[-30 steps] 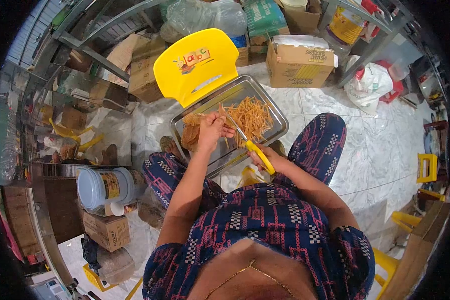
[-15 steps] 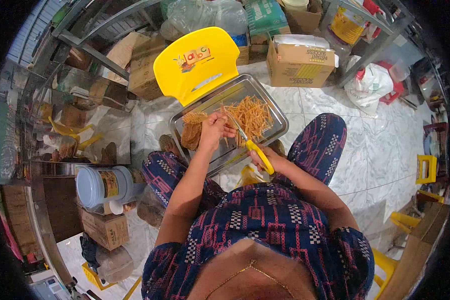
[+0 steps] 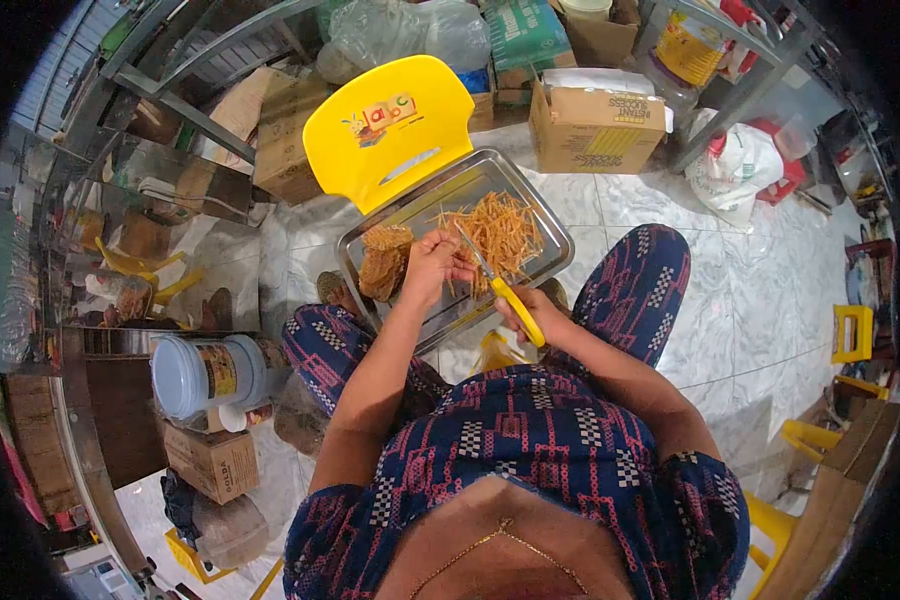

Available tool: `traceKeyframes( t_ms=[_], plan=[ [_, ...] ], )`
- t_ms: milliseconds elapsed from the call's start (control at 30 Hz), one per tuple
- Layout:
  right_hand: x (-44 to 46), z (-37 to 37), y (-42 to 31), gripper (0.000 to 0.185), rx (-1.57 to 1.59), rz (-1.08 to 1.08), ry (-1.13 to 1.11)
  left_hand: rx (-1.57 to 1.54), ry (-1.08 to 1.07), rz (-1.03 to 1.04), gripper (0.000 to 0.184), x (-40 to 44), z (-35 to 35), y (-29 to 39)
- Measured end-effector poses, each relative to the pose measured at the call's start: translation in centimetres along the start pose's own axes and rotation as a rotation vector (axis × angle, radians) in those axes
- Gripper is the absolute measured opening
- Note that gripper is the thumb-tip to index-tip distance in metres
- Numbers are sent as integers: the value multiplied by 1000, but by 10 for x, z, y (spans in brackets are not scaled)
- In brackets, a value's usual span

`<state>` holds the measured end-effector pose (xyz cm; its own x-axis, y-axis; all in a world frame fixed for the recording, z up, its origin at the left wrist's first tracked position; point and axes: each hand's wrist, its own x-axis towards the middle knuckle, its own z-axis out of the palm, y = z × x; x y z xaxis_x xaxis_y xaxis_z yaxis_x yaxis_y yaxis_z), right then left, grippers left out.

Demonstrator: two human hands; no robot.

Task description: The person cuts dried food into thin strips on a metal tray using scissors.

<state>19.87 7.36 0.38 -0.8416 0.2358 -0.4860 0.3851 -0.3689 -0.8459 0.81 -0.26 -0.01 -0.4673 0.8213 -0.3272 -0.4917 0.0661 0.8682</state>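
Observation:
A metal tray [image 3: 556,222] rests on a yellow chair [image 3: 390,125] in front of me. My left hand [image 3: 438,266] is over the tray's middle, its fingers pinched on a small brown piece mostly hidden by them. My right hand [image 3: 536,318] is closed round the yellow handles of scissors [image 3: 516,308], whose blades point up and left to the fingertips of my left hand. Thin orange-brown strips [image 3: 500,232] lie heaped on the tray's right part. Larger brown pieces [image 3: 382,266] are stacked on its left part, beside my left wrist.
Cardboard boxes [image 3: 598,130] stand beyond the tray. A white bag [image 3: 736,170] is at the upper right. Blue-grey buckets [image 3: 192,376] and a carton [image 3: 212,462] are at my left. A yellow stool [image 3: 852,334] stands far right. My knees flank the tray.
The hands and scissors keep nearly the same place over the tray. The brown stack at the left shows a little more beside my left hand, and the whole view has shifted slightly.

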Motion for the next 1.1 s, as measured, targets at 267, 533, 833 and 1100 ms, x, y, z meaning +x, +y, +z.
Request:
traceKeyframes(
  t_ms=[267,533,833,1100],
  plan=[
    [5,-5,5,5,-86,-104,-94,32,83,-10,14,3,-6,11],
    [5,-2,12,33,-71,-113,-14,163,34,26,12,-4,9,2],
    [2,-3,2,35,-43,-23,-6,61,41,83,12,-1,8,-8],
    [13,-2,18,41,-140,-131,-9,113,20,71,15,-2,12,-14]
  ],
)
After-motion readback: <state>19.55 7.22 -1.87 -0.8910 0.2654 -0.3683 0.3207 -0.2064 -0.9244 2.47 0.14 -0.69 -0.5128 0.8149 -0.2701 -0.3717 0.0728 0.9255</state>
